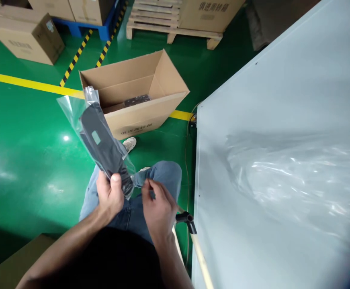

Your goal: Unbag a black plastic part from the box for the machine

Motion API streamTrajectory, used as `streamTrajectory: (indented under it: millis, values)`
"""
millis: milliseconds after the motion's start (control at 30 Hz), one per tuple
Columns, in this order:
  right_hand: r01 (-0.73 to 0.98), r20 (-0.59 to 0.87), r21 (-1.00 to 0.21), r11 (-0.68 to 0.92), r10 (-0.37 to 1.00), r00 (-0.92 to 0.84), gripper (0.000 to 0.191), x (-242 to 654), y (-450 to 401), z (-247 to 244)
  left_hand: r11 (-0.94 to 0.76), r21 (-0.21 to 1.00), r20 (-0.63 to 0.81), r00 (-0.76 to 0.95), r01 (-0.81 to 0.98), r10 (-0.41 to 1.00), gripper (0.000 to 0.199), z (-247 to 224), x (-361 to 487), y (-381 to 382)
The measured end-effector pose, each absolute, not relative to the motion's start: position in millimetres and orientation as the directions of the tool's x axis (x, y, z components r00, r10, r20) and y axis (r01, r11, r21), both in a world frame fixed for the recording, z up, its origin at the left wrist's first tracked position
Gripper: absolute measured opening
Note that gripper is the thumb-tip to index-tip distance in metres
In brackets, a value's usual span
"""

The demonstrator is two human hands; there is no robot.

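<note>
My left hand (111,194) grips the lower end of a long dark grey part (99,138) wrapped in a clear plastic bag (72,107). A small pale green label (95,137) sits on the part's upper face. The bag's loose end sticks out past the part at the upper left. Thumb and fingertips of my right hand (159,206) are pinched together at the bag's lower right edge, where the film looks bunched. The wrapped part is tilted over my lap, its far end overlapping the left corner of an open cardboard box (147,116).
Inside the box lies a dark wrapped item (137,100). A grey-white table (217,249) with clear plastic sheeting (292,176) fills the right side. A pipe frame with a black joint (188,218) stands near my right wrist. Closed boxes (27,38) and a wooden pallet (153,18) are behind.
</note>
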State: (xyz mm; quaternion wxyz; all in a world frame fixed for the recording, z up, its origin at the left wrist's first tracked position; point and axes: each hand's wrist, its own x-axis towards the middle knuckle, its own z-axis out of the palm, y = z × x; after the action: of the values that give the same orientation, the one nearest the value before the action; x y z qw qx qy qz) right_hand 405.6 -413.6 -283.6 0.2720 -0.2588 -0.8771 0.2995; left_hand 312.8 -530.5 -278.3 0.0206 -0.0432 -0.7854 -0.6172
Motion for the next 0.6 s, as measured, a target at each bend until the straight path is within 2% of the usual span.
streamTrajectory:
  millis: [67,133,300,433,600]
  values:
    - [0.299,0.327,-0.680,0.669,0.643,-0.693,0.018,409.0,-401.4,-283.6,0.256,0.956,0.150,-0.989,0.143,-0.006,0.058,-279.4,308.4,-535.4]
    - [0.256,0.296,-0.744,0.617,0.649,-0.701,0.015,411.0,-394.3,-279.2,0.254,0.956,0.167,-0.985,0.149,-0.051,0.057,-280.1,304.2,-537.9]
    - [0.140,0.231,-0.840,0.524,0.580,-0.781,0.006,402.5,-416.9,-272.2,0.151,0.983,0.113,-0.993,0.106,-0.036,0.061,-285.0,312.0,-532.1]
    - [0.159,0.258,-0.813,0.560,0.592,-0.764,0.014,395.5,-434.1,-282.5,0.174,0.973,0.146,-0.989,0.149,0.029,0.066,-291.2,322.3,-530.0]
    - [0.146,0.275,-0.797,0.586,0.568,-0.776,0.017,398.4,-422.2,-285.9,0.240,0.956,0.154,-0.985,0.167,0.075,0.061,-291.6,321.9,-538.4]
